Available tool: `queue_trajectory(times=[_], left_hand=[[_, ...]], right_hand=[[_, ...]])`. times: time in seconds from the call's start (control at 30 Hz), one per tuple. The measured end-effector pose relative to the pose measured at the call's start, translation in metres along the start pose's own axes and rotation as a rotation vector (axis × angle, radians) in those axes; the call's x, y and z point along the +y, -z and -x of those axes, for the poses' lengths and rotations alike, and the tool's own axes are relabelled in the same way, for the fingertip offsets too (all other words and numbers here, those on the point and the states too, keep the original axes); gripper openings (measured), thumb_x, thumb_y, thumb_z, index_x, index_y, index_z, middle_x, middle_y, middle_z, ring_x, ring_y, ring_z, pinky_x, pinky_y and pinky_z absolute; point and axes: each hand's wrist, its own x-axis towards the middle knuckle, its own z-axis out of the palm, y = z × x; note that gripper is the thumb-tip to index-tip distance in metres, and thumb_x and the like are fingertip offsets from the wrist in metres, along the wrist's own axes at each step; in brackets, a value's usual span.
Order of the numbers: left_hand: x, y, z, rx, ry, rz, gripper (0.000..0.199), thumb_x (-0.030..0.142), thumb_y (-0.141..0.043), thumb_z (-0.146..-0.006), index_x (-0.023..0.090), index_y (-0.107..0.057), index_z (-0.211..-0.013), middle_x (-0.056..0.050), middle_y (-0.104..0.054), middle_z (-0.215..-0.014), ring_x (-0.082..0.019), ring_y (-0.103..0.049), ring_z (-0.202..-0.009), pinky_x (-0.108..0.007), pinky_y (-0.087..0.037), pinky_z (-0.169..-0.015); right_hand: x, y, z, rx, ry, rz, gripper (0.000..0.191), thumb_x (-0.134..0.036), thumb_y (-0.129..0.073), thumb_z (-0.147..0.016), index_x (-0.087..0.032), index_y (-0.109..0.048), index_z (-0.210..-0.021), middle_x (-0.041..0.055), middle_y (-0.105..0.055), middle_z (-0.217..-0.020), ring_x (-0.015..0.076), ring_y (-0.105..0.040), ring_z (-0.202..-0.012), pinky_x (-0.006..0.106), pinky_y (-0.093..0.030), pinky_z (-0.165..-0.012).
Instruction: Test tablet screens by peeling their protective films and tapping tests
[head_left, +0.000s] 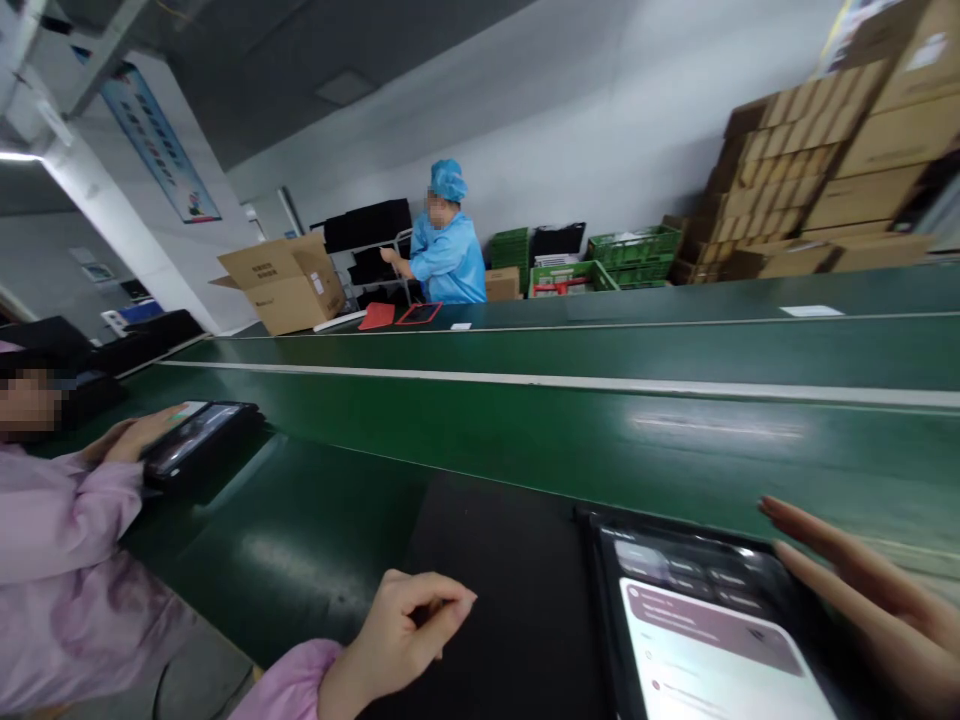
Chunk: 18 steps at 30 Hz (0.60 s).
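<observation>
A tablet (712,640) with a lit screen and a black frame lies at the lower right, on or beside a black flat panel (510,590). Over that panel, left of the tablet, my left hand (405,630) is curled with thumb and fingertips pressed together; whether anything small is between them cannot be made out. At the tablet's right edge is my right hand (870,590), its fingers stretched out and apart, holding nothing.
Green conveyor belt (480,410) with pale rails runs across ahead. At left, a person in pink (67,520) handles another tablet (199,440). Beyond stand a person in blue (454,255), an open carton (289,285), green crates (634,250) and stacked cardboard boxes (862,165).
</observation>
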Motion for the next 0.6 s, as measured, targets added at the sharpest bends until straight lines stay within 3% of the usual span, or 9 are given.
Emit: queue_trajectory(times=[0.07,0.1,0.13,0.27,0.47,0.6], left_hand=[[-0.001,0.003,0.005,0.042,-0.089,-0.054,0.016,0.035,-0.071,-0.096,0.029,-0.086,-0.092,0.002,-0.069,-0.053,-0.012,-0.062,-0.037,-0.017,-0.048,-0.043],[-0.001,0.005,0.008,0.071,-0.133,-0.085,0.015,0.033,-0.071,-0.096,0.03,-0.085,-0.094,0.004,-0.067,-0.051,-0.011,-0.061,-0.036,-0.016,-0.048,-0.043],[-0.001,0.008,0.011,0.101,-0.165,-0.113,0.013,0.032,-0.072,-0.096,0.032,-0.085,-0.095,0.005,-0.066,-0.05,-0.01,-0.06,-0.036,-0.016,-0.049,-0.045],[-0.001,0.015,0.016,0.198,-0.135,-0.173,0.012,0.038,-0.075,-0.093,0.033,-0.084,-0.098,0.007,-0.062,-0.052,-0.01,-0.058,-0.041,-0.019,-0.052,-0.051],[0.002,0.017,0.018,0.175,0.003,-0.202,0.026,0.053,-0.08,-0.088,0.029,-0.085,-0.097,0.006,-0.061,-0.056,-0.011,-0.057,-0.047,-0.022,-0.052,-0.056],[-0.001,0.02,0.018,0.164,0.028,-0.258,0.034,0.059,-0.079,-0.087,0.028,-0.085,-0.098,0.005,-0.063,-0.058,-0.011,-0.06,-0.05,-0.022,-0.054,-0.059]], right_hand=[[-0.015,-0.004,0.012,0.005,-0.369,-0.246,0.047,-0.064,-0.063,-0.094,-0.046,-0.068,-0.138,0.0049,-0.068,-0.144,0.0382,-0.063,-0.134,0.043,-0.066,-0.084],[-0.026,-0.008,0.017,0.05,-0.48,-0.357,0.055,-0.067,-0.066,-0.089,-0.042,-0.067,-0.138,0.0058,-0.067,-0.145,0.0389,-0.061,-0.137,0.046,-0.065,-0.091],[-0.037,-0.011,0.021,0.015,-0.546,-0.457,0.062,-0.063,-0.071,-0.085,-0.039,-0.063,-0.142,0.006,-0.062,-0.151,0.0384,-0.059,-0.139,0.047,-0.063,-0.099],[-0.06,-0.017,0.021,0.04,-0.556,-0.643,0.07,-0.049,-0.073,-0.081,-0.03,-0.055,-0.146,0.0089,-0.057,-0.157,0.0347,-0.057,-0.14,0.048,-0.055,-0.109],[-0.062,-0.013,0.028,0.03,-0.537,-0.708,0.077,-0.034,-0.073,-0.074,-0.031,-0.053,-0.148,0.0067,-0.057,-0.155,0.0321,-0.056,-0.139,0.044,-0.054,-0.104],[-0.06,-0.014,0.031,0.009,-0.487,-0.75,0.08,-0.027,-0.072,-0.072,-0.035,-0.052,-0.148,0.0024,-0.058,-0.152,0.0298,-0.053,-0.14,0.043,-0.05,-0.109]])
